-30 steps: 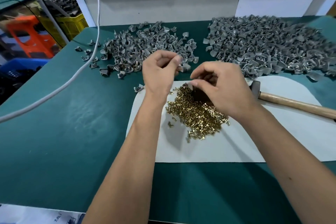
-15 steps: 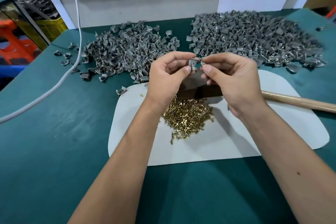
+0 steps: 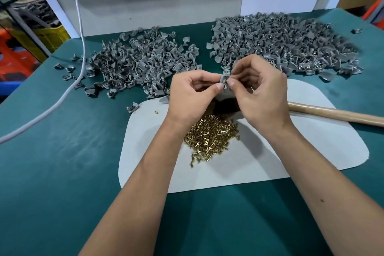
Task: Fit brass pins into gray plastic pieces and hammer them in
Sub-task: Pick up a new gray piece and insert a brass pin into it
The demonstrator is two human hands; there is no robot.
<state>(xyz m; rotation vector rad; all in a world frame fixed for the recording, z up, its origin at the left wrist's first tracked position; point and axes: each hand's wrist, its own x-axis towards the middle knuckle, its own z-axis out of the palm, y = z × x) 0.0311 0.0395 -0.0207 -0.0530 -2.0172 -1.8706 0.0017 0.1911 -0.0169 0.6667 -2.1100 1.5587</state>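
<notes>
Small gray plastic piece (image 3: 224, 79) pinched aloft above heaped brass pins (image 3: 209, 137).

Even, fairly bright light falls from above onto my table (image 3: 52, 162), so the soft shadows of my forearms lie short on the pale mat (image 3: 259, 164) and a darker patch sits under my fingers (image 3: 218, 86), with a dull sheen on the green surface at the left. The wide lens bows the table edges and the white cable (image 3: 80, 33), and stretches my arms at the bottom. The far right heap of gray pieces (image 3: 311, 43) and the top left corner smear with motion blur, while the brass pins (image 3: 209, 137) stay sharp.
</notes>
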